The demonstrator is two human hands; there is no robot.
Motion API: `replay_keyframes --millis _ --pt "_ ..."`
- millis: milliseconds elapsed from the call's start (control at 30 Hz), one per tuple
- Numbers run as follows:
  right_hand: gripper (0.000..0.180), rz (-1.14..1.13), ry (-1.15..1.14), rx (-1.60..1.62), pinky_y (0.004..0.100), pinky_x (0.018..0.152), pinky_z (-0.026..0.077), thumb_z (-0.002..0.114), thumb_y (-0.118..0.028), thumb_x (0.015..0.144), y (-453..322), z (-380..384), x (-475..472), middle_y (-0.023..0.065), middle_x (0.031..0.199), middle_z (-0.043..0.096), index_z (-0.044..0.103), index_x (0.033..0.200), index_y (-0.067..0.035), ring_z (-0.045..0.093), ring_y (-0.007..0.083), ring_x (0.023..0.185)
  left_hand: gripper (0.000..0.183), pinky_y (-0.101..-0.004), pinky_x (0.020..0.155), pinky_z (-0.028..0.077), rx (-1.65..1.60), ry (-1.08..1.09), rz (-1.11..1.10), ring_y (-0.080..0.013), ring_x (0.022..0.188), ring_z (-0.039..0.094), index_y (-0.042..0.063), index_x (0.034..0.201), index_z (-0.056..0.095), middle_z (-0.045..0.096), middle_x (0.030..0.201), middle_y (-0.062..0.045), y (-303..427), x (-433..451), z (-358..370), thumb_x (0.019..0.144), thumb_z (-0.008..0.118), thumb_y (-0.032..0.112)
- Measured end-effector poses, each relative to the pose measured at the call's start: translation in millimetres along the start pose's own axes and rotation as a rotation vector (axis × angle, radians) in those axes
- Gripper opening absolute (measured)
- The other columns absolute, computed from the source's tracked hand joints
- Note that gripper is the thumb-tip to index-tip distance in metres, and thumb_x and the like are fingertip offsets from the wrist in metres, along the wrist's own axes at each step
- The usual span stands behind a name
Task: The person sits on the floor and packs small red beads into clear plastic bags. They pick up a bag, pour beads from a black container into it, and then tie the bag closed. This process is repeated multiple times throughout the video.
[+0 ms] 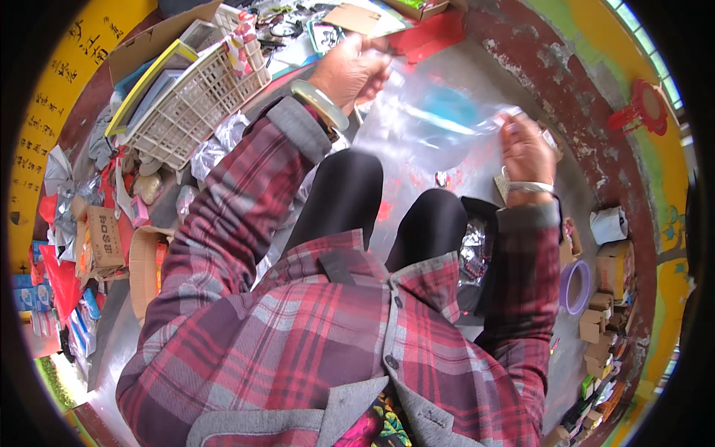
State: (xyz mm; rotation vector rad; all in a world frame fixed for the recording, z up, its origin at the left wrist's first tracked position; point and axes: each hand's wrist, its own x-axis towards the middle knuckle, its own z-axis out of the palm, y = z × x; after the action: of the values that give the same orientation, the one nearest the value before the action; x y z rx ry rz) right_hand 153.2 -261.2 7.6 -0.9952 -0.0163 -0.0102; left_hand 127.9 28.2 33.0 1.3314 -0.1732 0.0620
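Observation:
A clear plastic bag (pixel 402 134) is stretched between my two hands above my knees. My left hand (pixel 352 70) pinches its upper left corner. At the right side, my right hand (pixel 528 148) grips the other edge, with the fingers blurred. A teal shape (pixel 449 106) shows through the film; whether it lies inside the bag or behind it I cannot tell. Just beyond my left hand are a brown cardboard piece (pixel 352 18) and a teal-edged item (pixel 325 37). A red sheet (pixel 430 36) lies past the bag.
To the left stands a white plastic basket (pixel 195 95) full of flat items. Below it are clear plastic bundles (pixel 220 139) and an open cardboard box (pixel 103 237). A purple ring (pixel 575 286) and several small cardboard boxes (pixel 596 324) line the right wall. A black container (pixel 477 257) sits beside my right knee.

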Motion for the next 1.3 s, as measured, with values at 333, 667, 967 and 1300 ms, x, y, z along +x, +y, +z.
replay_keyframes --millis 333,667,967,1300 --pt "0.009 0.168 -0.052 -0.880 0.0236 0.050 0.041 0.055 -0.011 0.084 78.6 -64.6 -129.3 0.0018 0.064 0.055 0.054 0.079 -0.003 0.051 0.0099 0.056 0.029 -0.0377 0.061 0.047 0.927 -0.141 0.241 -0.0342 0.071 0.059 0.004 0.104 0.052 0.059 0.080 -0.019 -83.6 -86.6 -5.3 0.078 0.057 0.017" --pt "0.016 0.075 0.131 -0.304 0.0175 0.044 0.040 0.050 -0.018 0.090 24.5 -23.1 -146.9 0.0055 0.067 0.059 0.054 0.090 -0.003 0.053 0.0086 0.050 0.025 -0.0174 0.039 0.032 0.375 0.004 -0.193 -0.0025 0.042 0.042 0.001 0.108 0.055 0.048 0.054 0.003 -40.4 -104.0 26.4 0.086 0.055 0.011" --pt "0.019 0.131 0.003 -0.344 0.0153 0.042 0.035 0.048 -0.018 0.090 -39.3 -28.2 -137.2 0.0044 0.063 0.058 0.055 0.088 -0.001 0.052 0.0074 0.047 0.018 -0.0149 0.034 0.032 0.298 -0.079 -0.370 -0.0047 0.037 0.047 0.003 0.093 0.059 0.055 0.053 -0.002 24.2 -101.5 51.1 0.090 0.051 0.018" --pt "0.024 0.275 0.312 -0.393 0.0229 0.065 0.047 0.058 -0.023 0.085 28.5 -251.8 -108.4 0.0057 0.093 0.063 0.056 0.102 -0.007 0.061 0.0139 0.085 0.017 -0.0183 0.029 0.031 0.027 -0.025 -0.594 -0.0116 0.032 0.046 -0.001 0.091 0.055 0.053 0.049 -0.007 8.3 -88.9 68.5 0.089 0.049 0.015"
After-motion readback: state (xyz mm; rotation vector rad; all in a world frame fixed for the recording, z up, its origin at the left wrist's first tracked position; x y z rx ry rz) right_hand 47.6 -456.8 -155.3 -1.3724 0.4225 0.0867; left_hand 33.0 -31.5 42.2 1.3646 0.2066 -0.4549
